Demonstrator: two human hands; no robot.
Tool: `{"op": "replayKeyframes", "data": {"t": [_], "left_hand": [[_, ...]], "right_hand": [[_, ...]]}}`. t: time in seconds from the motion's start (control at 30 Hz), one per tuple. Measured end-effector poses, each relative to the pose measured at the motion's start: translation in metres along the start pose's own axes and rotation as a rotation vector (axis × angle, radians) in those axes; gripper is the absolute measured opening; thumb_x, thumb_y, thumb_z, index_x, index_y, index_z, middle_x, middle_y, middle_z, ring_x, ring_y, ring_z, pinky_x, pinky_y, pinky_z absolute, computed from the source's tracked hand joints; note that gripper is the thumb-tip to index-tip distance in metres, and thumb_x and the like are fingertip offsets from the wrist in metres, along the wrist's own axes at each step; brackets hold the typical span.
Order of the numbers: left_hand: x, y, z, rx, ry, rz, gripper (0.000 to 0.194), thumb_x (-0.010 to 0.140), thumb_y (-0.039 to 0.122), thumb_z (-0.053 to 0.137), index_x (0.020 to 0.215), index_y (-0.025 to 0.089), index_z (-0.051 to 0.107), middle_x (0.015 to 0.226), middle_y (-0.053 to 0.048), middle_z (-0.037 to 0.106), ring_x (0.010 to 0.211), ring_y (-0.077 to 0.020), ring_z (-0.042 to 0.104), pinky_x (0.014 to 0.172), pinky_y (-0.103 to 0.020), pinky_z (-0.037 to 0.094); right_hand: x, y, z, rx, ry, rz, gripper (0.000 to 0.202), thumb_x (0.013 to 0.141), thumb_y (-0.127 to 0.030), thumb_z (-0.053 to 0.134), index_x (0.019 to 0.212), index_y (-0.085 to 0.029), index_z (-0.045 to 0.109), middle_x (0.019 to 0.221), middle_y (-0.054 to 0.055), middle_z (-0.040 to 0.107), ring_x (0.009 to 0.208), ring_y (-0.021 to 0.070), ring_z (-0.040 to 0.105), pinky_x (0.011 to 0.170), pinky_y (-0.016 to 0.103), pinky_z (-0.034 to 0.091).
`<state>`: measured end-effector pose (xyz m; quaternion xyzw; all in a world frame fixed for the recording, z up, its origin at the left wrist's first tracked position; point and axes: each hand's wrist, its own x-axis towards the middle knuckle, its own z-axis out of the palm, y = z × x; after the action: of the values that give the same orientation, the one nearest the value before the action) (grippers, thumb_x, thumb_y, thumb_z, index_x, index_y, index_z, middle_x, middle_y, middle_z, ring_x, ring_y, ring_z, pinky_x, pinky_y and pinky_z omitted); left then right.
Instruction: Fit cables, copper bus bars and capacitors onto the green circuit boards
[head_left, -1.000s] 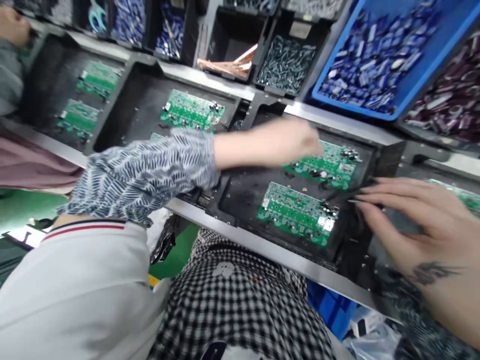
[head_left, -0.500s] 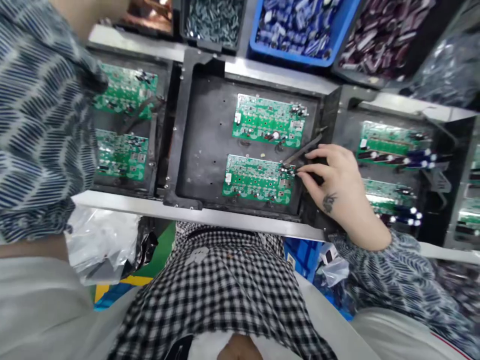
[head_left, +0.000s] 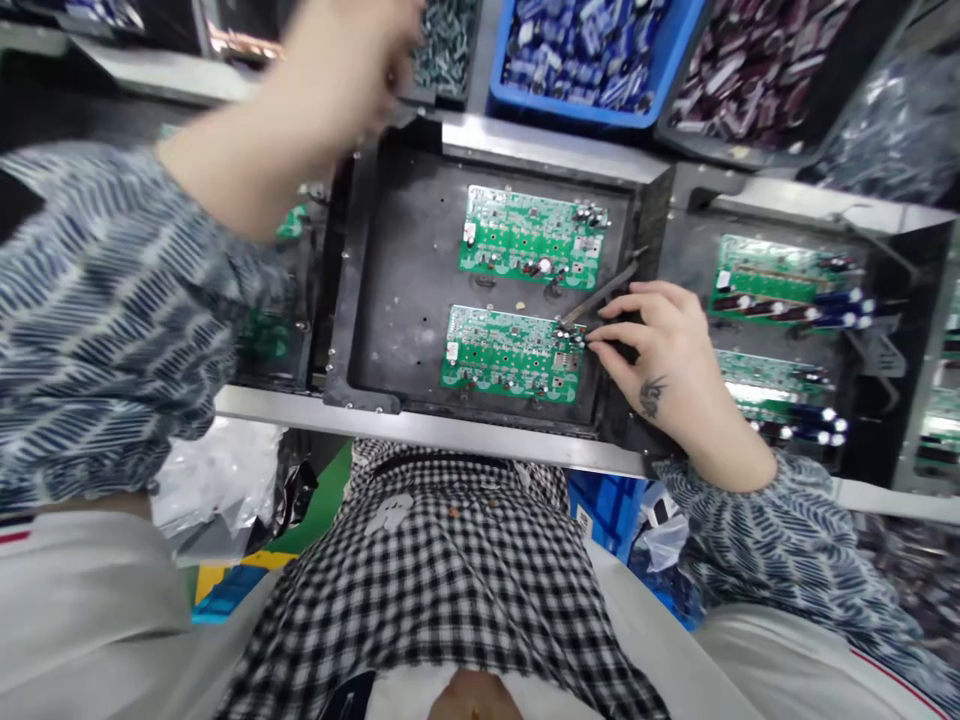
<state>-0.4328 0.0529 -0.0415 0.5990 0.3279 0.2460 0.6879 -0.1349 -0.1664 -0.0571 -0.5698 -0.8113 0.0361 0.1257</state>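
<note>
My right hand (head_left: 664, 355) is at the right end of the lower green circuit board (head_left: 510, 352), thumb and index finger pinched together beside its small black components (head_left: 571, 333). Whatever lies between those fingertips is too small to make out. Above it, the upper circuit board (head_left: 532, 237) lies in the same black tray (head_left: 397, 260). A thin dark bar (head_left: 604, 288) on the tray slants down to the lower board's top right corner. My left hand (head_left: 360, 65), smeared by motion, is over the upper left, in front of the bin of small grey-green parts (head_left: 448, 45).
Along the back stand a blue bin (head_left: 577, 112) of blue cylindrical capacitors and a black bin (head_left: 750, 80) of dark red ones. Another tray with boards (head_left: 780, 280) stands on the right, one more on the left behind my arm. A metal rail (head_left: 450, 432) runs along the front.
My left hand has swung into view from the upper left, moving right toward the bin of grey-green parts. My right hand keeps its pinch at the lower board; the whole view has shifted slightly.
</note>
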Motion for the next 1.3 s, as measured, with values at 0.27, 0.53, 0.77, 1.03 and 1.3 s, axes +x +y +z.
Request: {"op": "replayKeyframes", "data": {"t": [0.27, 0.53, 0.77, 1.03, 1.3], "left_hand": [[-0.022, -0.012, 0.132, -0.128, -0.149, -0.158, 0.011, 0.101, 0.011, 0.047, 0.099, 0.011, 0.058, 0.079, -0.001, 0.068, 0.055, -0.0017, 0.055, 0.050, -0.016, 0.035], [-0.033, -0.030, 0.115, -0.250, -0.125, -0.148, 0.015, 0.102, 0.014, 0.044, 0.107, 0.008, 0.057, 0.073, -0.001, 0.066, 0.053, -0.0032, 0.057, 0.054, -0.016, 0.043], [-0.026, -0.032, 0.129, -0.194, -0.082, -0.024, 0.019, 0.100, 0.014, 0.047, 0.109, 0.012, 0.064, 0.081, 0.000, 0.066, 0.061, -0.0017, 0.057, 0.057, -0.011, 0.042], [-0.024, -0.041, 0.124, -0.039, 0.135, 0.088, 0.015, 0.101, 0.018, 0.045, 0.097, 0.017, 0.059, 0.071, 0.003, 0.060, 0.065, -0.0039, 0.057, 0.057, -0.011, 0.039], [-0.015, -0.013, 0.080, -0.010, 0.188, 0.144, 0.011, 0.099, 0.016, 0.049, 0.095, 0.015, 0.060, 0.091, -0.001, 0.065, 0.070, -0.0048, 0.062, 0.059, -0.013, 0.046]], "right_hand": [[-0.002, 0.002, -0.003, 0.022, -0.108, 0.026, 0.012, 0.088, -0.033, 0.065, 0.095, -0.023, 0.068, 0.106, 0.011, 0.070, 0.123, 0.0360, 0.054, 0.103, 0.056, 0.045], [0.009, -0.010, 0.006, 0.032, -0.132, 0.010, 0.022, 0.088, -0.037, 0.064, 0.101, -0.020, 0.066, 0.104, 0.011, 0.071, 0.123, 0.0371, 0.055, 0.104, 0.057, 0.046], [0.022, -0.013, -0.029, 0.229, -0.127, 0.302, 0.023, 0.086, -0.045, 0.069, 0.103, -0.029, 0.068, 0.103, 0.006, 0.072, 0.101, 0.0320, 0.067, 0.091, 0.054, 0.053], [0.074, -0.046, 0.011, 0.840, 0.062, 0.409, 0.022, 0.098, -0.046, 0.048, 0.111, -0.029, 0.056, 0.107, 0.004, 0.068, 0.097, 0.0211, 0.069, 0.078, 0.038, 0.056], [0.108, -0.052, -0.016, 0.497, 0.344, 0.215, 0.024, 0.101, -0.045, 0.043, 0.111, -0.031, 0.061, 0.101, 0.006, 0.066, 0.094, 0.0252, 0.066, 0.081, 0.044, 0.054]]}}
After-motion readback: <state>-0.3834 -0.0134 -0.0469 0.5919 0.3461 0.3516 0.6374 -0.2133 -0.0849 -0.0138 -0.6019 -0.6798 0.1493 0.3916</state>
